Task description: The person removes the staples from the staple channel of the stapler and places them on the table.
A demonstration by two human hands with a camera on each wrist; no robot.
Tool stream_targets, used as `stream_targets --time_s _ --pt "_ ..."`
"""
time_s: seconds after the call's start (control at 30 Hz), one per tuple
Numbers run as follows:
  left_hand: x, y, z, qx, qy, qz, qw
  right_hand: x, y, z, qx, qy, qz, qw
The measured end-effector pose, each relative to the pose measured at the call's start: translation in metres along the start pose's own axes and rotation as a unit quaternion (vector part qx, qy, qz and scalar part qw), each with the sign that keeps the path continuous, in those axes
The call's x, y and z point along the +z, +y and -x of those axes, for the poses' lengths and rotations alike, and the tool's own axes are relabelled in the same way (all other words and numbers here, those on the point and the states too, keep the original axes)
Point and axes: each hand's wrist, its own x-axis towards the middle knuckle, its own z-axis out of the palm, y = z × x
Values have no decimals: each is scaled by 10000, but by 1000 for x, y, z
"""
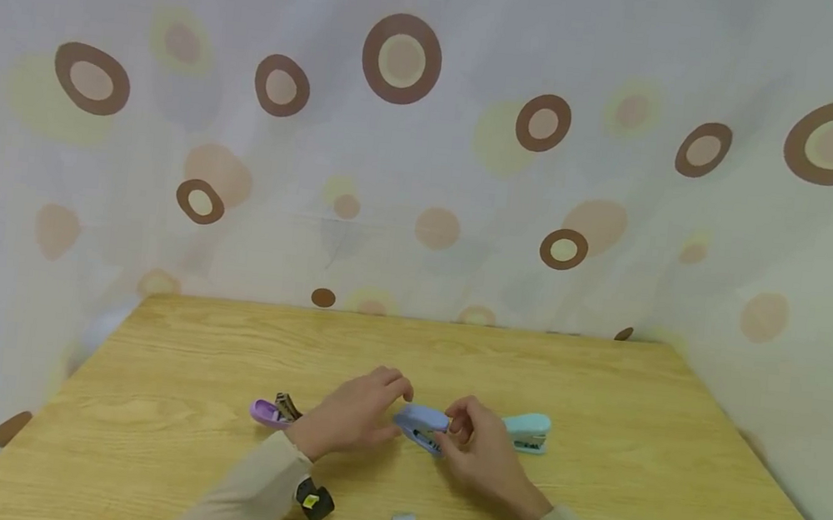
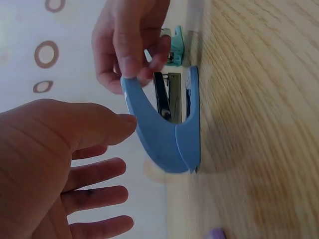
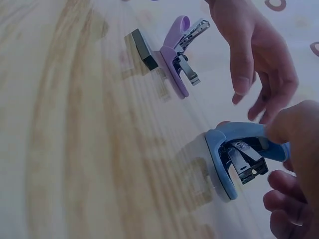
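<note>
A blue stapler (image 1: 422, 418) stands on the table between the two hands, its top arm lifted well away from its base. My right hand (image 1: 480, 454) pinches the end of that top arm between thumb and fingers, as the left wrist view shows. Beside the stapler's hinge end is my left hand (image 1: 352, 413), thumb and fingers extended, holding nothing. Inside the blue stapler (image 3: 244, 157) the metal magazine shows in the right wrist view. A small grey strip (image 1: 403, 519), apparently staples, lies nearer to me.
To the left, partly behind my left hand, rests a purple stapler (image 1: 268, 413) with its metal magazine raised. A mint-green stapler (image 1: 531, 433) is just beyond my right hand. The wooden table (image 1: 615, 463) meets a patterned sheet (image 1: 422, 277) at its back edge.
</note>
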Motion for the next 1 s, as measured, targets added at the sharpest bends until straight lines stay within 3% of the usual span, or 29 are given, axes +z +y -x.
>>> stream_targets --time_s 0.13,0.27,0.53,0.8,1.0 --pt "5 9 -7 4 -242 146 9996 2 -2 2 108 -296 40 9995" --pt "10 16 -15 239 -308 157 9991 5 1 3 52 -504 47 9987" --pt "22 24 -22 519 -417 -189 9976 13 7 5 22 -656 -123 9978" --pt "26 24 -26 646 -231 -106 9976 11 10 6 -90 -395 37 9992" --pt "29 24 -28 574 -396 -35 9976 11 11 6 35 -421 213 9989"
